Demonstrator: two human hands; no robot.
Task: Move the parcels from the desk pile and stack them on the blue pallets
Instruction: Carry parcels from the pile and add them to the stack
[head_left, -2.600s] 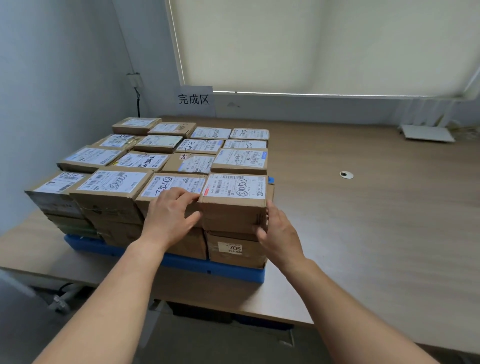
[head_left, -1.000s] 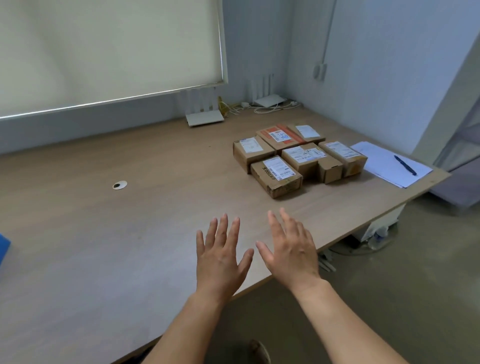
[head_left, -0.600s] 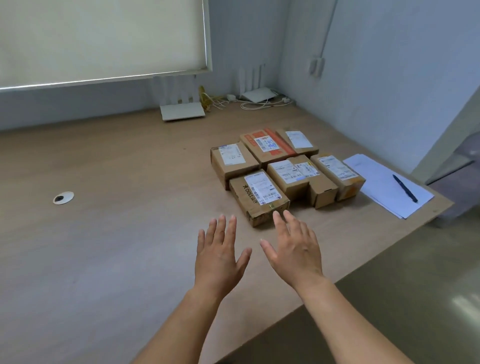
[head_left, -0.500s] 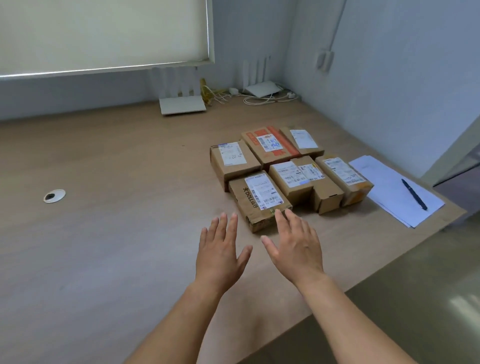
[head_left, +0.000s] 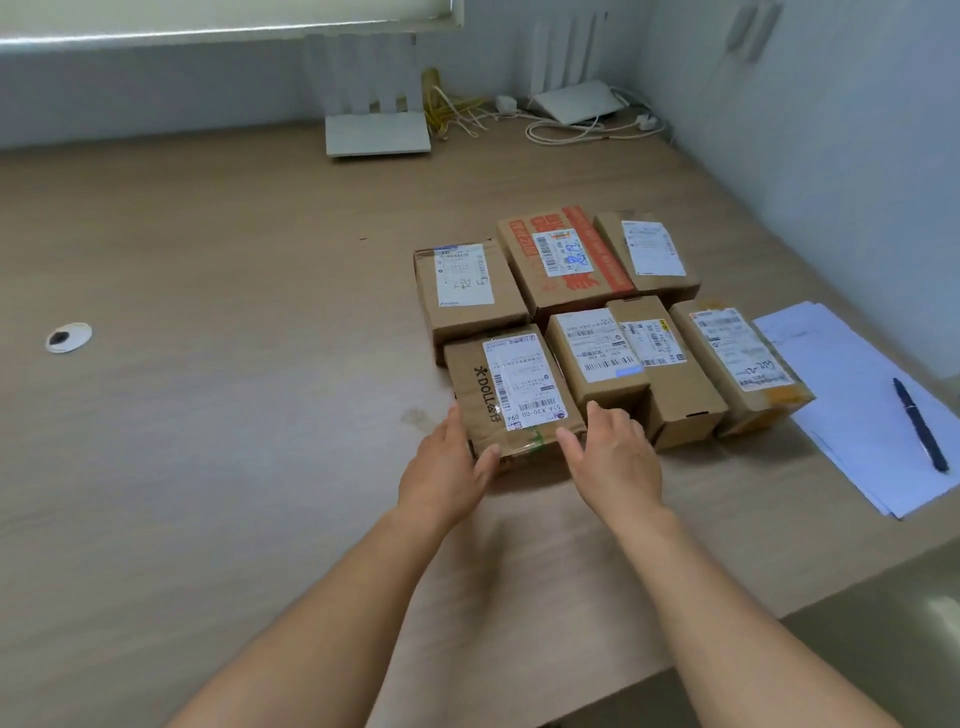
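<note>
Several brown cardboard parcels with white labels lie in two rows on the wooden desk. The nearest parcel carries black "DOLL" print and sits at the front left of the group. My left hand holds its front left corner, fingers along the left side and thumb on the front face. My right hand holds its front right corner, fingers reaching into the gap beside the neighbouring parcel. The parcel rests on the desk. An orange-printed parcel lies behind. The blue pallets are out of view.
White sheets of paper with a black pen lie right of the parcels near the desk's edge. Two white routers and loose cables sit by the back wall. A round grommet is at the left.
I have turned from the stacked pallet to the desk pile. Both hands, spread above the desk half a second ago, have moved forward and closed onto the nearest parcel's front corners.
</note>
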